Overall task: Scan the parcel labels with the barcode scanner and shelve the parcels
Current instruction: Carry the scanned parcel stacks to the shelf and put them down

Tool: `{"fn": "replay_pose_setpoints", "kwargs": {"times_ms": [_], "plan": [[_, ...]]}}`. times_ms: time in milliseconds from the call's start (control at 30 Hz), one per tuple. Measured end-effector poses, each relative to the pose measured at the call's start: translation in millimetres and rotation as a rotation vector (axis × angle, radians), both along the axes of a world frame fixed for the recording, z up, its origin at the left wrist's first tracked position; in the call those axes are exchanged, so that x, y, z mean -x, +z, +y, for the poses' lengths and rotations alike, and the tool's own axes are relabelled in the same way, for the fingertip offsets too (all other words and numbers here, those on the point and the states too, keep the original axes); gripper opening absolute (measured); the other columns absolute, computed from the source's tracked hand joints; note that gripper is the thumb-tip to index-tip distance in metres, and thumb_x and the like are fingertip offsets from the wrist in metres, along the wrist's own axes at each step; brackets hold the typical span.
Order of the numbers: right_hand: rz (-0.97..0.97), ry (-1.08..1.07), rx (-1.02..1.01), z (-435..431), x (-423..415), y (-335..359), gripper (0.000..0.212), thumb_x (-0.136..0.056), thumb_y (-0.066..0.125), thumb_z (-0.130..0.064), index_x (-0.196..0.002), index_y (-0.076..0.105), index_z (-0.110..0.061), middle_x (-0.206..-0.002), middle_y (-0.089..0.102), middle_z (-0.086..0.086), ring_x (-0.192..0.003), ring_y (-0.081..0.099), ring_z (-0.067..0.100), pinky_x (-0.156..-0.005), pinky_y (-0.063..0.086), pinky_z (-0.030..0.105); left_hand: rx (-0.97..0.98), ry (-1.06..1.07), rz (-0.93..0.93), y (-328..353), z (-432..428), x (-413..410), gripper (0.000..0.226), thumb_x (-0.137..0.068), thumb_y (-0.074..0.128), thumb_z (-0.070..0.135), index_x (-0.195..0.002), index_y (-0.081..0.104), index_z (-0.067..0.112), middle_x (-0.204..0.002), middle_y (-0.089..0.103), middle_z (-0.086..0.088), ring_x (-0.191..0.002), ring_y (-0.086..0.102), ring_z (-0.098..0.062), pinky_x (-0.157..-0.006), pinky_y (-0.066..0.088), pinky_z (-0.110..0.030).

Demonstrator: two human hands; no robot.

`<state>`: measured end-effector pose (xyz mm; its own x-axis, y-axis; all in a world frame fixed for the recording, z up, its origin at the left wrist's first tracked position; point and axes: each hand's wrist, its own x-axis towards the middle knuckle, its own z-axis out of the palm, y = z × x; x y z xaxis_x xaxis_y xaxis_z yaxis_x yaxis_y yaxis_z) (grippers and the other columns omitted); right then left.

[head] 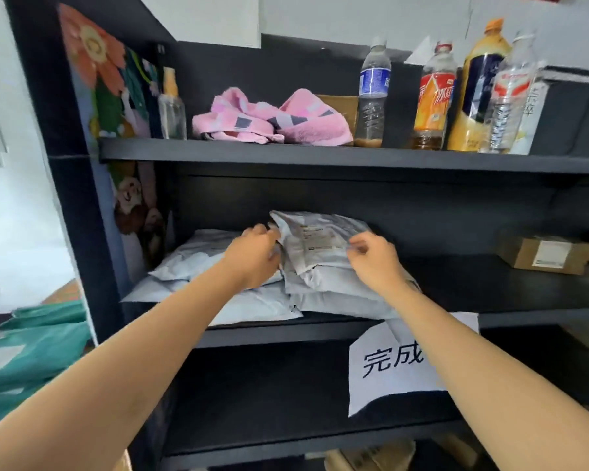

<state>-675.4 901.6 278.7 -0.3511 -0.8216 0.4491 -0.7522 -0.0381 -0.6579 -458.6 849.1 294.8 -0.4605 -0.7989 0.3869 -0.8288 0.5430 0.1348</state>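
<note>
A grey plastic mailer parcel [320, 243] with a printed label facing up lies on top of a pile of grey mailers [252, 305] on the middle shelf [524, 316] of a dark shelving unit. My left hand [252, 256] touches the parcel's left edge with its fingers curled against it. My right hand [376, 260] is at the parcel's right edge, fingertips pinching the plastic. No barcode scanner is in view.
The upper shelf holds a pink towel [272, 119], several drink bottles [432, 100] and a spray bottle [171, 107]. A cardboard box [544, 254] sits at the right of the middle shelf. A paper sign [395, 365] hangs below the pile. Green bags [31, 351] lie at left.
</note>
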Motion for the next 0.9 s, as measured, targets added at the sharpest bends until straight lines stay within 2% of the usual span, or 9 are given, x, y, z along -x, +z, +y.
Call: {"fn": "replay_pose_setpoints", "kwargs": {"times_ms": [67, 133, 200, 300, 500, 600, 733, 900], "plan": [[0.082, 0.044, 0.002, 22.4, -38.4, -6.6, 0.027, -0.089, 0.059, -0.013, -0.114, 0.066, -0.007, -0.114, 0.067, 0.009, -0.103, 0.064, 0.025, -0.090, 0.050, 0.034, 0.015, -0.041, -0.041, -11.4, 20.5, -30.2, 0.049, -0.094, 0.047, 0.024, -0.141, 0.037, 0.013, -0.133, 0.045, -0.013, -0.124, 0.043, -0.034, -0.095, 0.042, -0.040], [0.243, 0.097, -0.034, 44.4, -74.7, -11.8, 0.026, -0.089, 0.058, -0.013, -0.112, 0.066, -0.007, -0.114, 0.065, 0.009, -0.106, 0.060, 0.026, -0.090, 0.047, 0.034, 0.016, -0.051, -0.063, -20.4, 40.2, -60.4, 0.051, -0.096, 0.045, 0.025, -0.144, 0.031, 0.015, -0.139, 0.041, -0.012, -0.127, 0.041, -0.033, -0.097, 0.040, -0.040], [0.454, 0.140, -0.072, 68.2, -111.0, -11.6, 0.029, -0.091, 0.055, -0.017, -0.117, 0.064, -0.010, -0.120, 0.063, 0.007, -0.112, 0.055, 0.026, -0.094, 0.042, 0.036, 0.010, -0.054, -0.074, -26.6, 62.2, -93.7, 0.051, -0.097, 0.043, 0.026, -0.144, 0.029, 0.015, -0.139, 0.040, -0.012, -0.125, 0.042, -0.031, -0.095, 0.042, -0.041], [0.599, 0.208, -0.113, 97.2, -153.5, -11.2, 0.036, -0.093, 0.050, -0.022, -0.127, 0.058, -0.013, -0.130, 0.058, 0.003, -0.121, 0.050, 0.023, -0.102, 0.037, 0.037, -0.017, -0.026, -0.090, -34.8, 89.6, -137.1, 0.049, -0.097, 0.043, 0.027, -0.143, 0.031, 0.016, -0.139, 0.042, -0.010, -0.124, 0.044, -0.030, -0.099, 0.041, -0.040], [0.558, 0.363, -0.124, 165.6, -240.9, -30.7, 0.037, -0.094, 0.052, -0.025, -0.129, 0.056, -0.014, -0.132, 0.056, 0.001, -0.124, 0.048, 0.022, -0.103, 0.037, 0.037, -0.081, 0.102, 0.047, -66.4, 175.0, -223.8, 0.047, -0.095, 0.037, 0.012, -0.142, 0.036, 0.016, -0.138, 0.045, -0.010, -0.125, 0.045, -0.031, -0.102, 0.041, -0.041], [0.512, 0.441, -0.209, 202.6, -284.7, -56.7, 0.039, -0.094, 0.051, -0.025, -0.132, 0.053, -0.015, -0.136, 0.053, 0.002, -0.126, 0.047, 0.022, -0.106, 0.036, 0.039, -0.182, 0.171, 0.030, -94.1, 225.6, -271.9, 0.049, -0.094, 0.038, 0.010, -0.143, 0.035, 0.016, -0.140, 0.045, -0.010, -0.128, 0.043, -0.030, -0.102, 0.040, -0.039], [0.640, 0.563, -0.332, 234.0, -351.1, -74.5, 0.044, -0.095, 0.048, -0.027, -0.137, 0.048, -0.015, -0.142, 0.050, 0.003, -0.131, 0.043, 0.024, -0.110, 0.031, 0.040, -0.270, 0.288, -0.006, -109.0, 269.8, -356.8, 0.050, -0.094, 0.040, 0.014, -0.143, 0.033, 0.018, -0.141, 0.044, -0.008, -0.129, 0.042, -0.028, -0.104, 0.039, -0.040], [0.671, 0.633, -0.347, 246.7, -453.7, -76.8, 0.046, -0.093, 0.049, -0.031, -0.137, 0.048, -0.018, -0.143, 0.049, 0.003, -0.130, 0.045, 0.026, -0.110, 0.035, 0.040, -0.239, 0.429, 0.011, -100.4, 303.2, -475.2, 0.049, -0.094, 0.040, 0.014, -0.143, 0.035, 0.018, -0.144, 0.043, -0.007, -0.128, 0.045, -0.027, -0.103, 0.041, -0.040]]}}
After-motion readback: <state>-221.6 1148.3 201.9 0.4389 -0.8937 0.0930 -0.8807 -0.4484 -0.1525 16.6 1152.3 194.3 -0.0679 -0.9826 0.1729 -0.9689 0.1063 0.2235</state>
